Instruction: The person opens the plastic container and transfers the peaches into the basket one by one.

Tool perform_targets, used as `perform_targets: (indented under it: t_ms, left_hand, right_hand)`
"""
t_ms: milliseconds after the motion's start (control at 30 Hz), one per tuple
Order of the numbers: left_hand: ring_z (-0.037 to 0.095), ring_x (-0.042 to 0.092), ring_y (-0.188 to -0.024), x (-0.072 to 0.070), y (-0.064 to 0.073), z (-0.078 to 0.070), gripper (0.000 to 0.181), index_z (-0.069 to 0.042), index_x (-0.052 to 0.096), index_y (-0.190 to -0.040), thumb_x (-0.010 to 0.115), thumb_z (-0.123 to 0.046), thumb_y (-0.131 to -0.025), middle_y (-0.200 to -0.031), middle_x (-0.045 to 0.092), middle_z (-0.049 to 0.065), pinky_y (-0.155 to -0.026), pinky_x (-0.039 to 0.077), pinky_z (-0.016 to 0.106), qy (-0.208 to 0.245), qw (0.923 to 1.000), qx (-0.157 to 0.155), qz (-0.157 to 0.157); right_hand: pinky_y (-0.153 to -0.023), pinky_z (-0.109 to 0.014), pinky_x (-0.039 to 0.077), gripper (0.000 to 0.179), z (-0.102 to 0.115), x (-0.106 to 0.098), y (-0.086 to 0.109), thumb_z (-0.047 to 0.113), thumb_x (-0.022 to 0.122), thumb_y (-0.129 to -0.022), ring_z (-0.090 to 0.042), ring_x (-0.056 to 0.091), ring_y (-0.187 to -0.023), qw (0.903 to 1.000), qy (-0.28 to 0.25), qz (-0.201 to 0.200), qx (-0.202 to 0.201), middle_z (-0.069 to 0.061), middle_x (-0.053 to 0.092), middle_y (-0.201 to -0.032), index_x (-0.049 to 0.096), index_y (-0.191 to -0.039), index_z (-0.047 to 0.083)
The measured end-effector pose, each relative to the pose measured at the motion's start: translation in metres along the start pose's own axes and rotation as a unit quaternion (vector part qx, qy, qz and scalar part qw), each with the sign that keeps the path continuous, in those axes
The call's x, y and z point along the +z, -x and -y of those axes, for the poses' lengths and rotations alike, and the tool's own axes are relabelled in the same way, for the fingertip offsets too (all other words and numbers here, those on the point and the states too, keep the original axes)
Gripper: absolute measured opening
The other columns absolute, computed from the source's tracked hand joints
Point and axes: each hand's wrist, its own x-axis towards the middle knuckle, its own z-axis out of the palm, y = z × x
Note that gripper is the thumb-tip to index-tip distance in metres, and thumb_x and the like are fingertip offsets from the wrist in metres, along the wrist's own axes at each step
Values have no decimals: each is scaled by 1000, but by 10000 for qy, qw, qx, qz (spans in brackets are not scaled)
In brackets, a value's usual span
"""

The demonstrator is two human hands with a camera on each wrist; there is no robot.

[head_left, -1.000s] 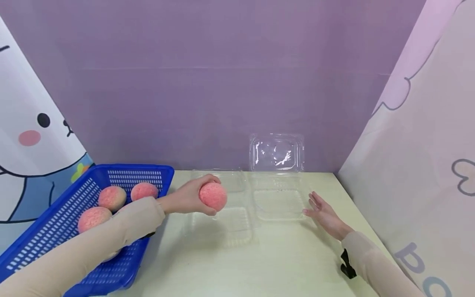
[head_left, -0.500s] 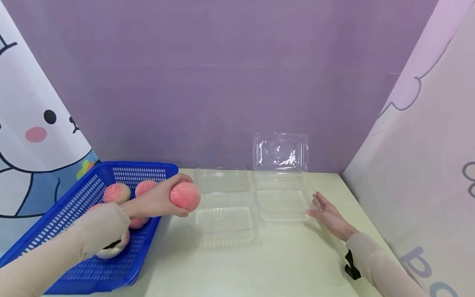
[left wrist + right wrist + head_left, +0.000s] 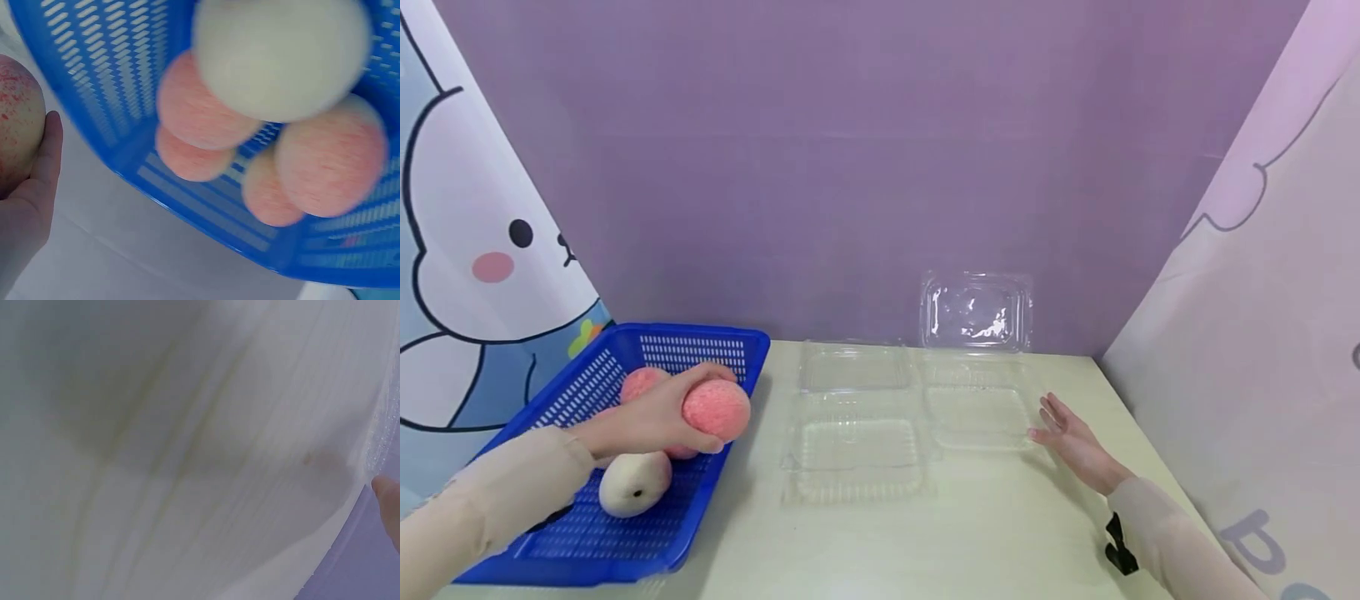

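My left hand (image 3: 658,417) grips a pink peach (image 3: 717,410) above the right side of the blue basket (image 3: 681,533). In the left wrist view that held peach (image 3: 17,125) shows at the left edge with a finger along it. Several more peaches lie in the basket, one of them pale (image 3: 636,485) with its dark stem spot upward; the left arm hides some of the others. My right hand (image 3: 1075,442) has its fingers extended, fingertips right at the right edge of a clear plastic clamshell box (image 3: 977,412), whose lid (image 3: 976,312) stands raised behind it.
A second clear clamshell box (image 3: 859,446) sits left of the first, its lid (image 3: 853,368) laid back on the pale table (image 3: 850,550). A purple backdrop (image 3: 865,167) rises behind, with printed cloth panels (image 3: 1262,350) on both sides.
My left hand has carried the peach leftward, from over the left clear box to over the basket. The right hand stays by the right box. The head view has turned slightly left.
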Motion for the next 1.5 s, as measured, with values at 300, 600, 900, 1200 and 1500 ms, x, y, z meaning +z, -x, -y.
perform_targets:
  t_ms: [300, 600, 900, 1200, 1500]
  left_hand:
    - [32, 49, -107, -11, 22, 29, 81, -13, 37, -129, 79, -40, -65, -125, 42, 13, -78, 50, 49, -427, 9988, 78, -245]
    - [35, 49, -108, -35, 41, 62, 87, -4, 24, -136, 76, -30, -72, -129, 39, 23, -77, 52, 45, -132, 9999, -73, -58]
    - [28, 53, -98, -38, 65, 109, 77, 2, 27, -131, 73, -26, -76, -120, 47, 23, -68, 52, 33, -325, 9983, -491, -47]
    - [20, 54, -91, -38, 75, 133, 73, 1, 29, -127, 74, -25, -75, -115, 47, 23, -62, 49, 25, -361, 9961, -679, -437]
    - [26, 56, -89, -43, 81, 142, 76, 8, 22, -128, 70, -26, -79, -112, 47, 31, -66, 53, 36, -242, 9941, -1000, -350]
  right_hand:
    - [-109, -56, 8, 93, 1, 0, 2, 18, 59, -88, -39, -2, -138, 10000, -43, -66, -19, -16, -8, -153, -14, -144, 4]
    - [-109, -55, 6, 92, 0, 1, 1, 18, 57, -89, -39, -4, -138, 10000, -53, -20, -11, -17, -10, -152, -16, -143, 3]
    - [-110, -54, 7, 93, 0, 4, -4, 18, 59, -88, -38, -3, -139, 9999, -148, -14, -12, -16, -9, -153, -15, -144, 3]
    - [-109, -56, 6, 94, -1, 2, 0, 18, 59, -88, -39, -4, -138, 9999, -145, -20, -25, -16, -10, -152, -16, -143, 4]
    - [-110, -55, 7, 93, -2, 2, 1, 16, 58, -88, -39, -4, -138, 9998, -197, -15, -61, -16, -10, -152, -16, -143, 4]
